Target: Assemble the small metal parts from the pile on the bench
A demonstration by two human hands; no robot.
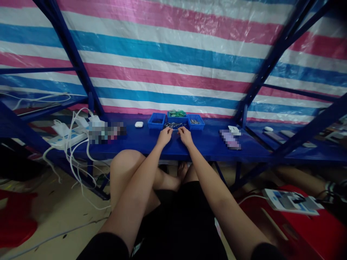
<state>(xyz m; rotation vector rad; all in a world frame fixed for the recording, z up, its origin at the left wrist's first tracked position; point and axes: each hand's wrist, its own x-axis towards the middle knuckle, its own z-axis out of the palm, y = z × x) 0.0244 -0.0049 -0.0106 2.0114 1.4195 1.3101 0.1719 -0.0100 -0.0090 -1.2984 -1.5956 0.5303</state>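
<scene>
My left hand and my right hand face each other just above the blue table. Both have their fingers pinched together, and what sits in them is too small to make out. Right behind the fingertips lies a loose pile of thin, shiny metal pieces. Around this pile stand a left blue bin with dark contents, a middle blue bin with green packets, and a right blue bin holding small metal pieces.
A white earbud case rests left of the bins. Farther left, white cables spill from a power strip over the table edge. Blue frame posts rise on both sides. At lower right, a red stool carries a white box.
</scene>
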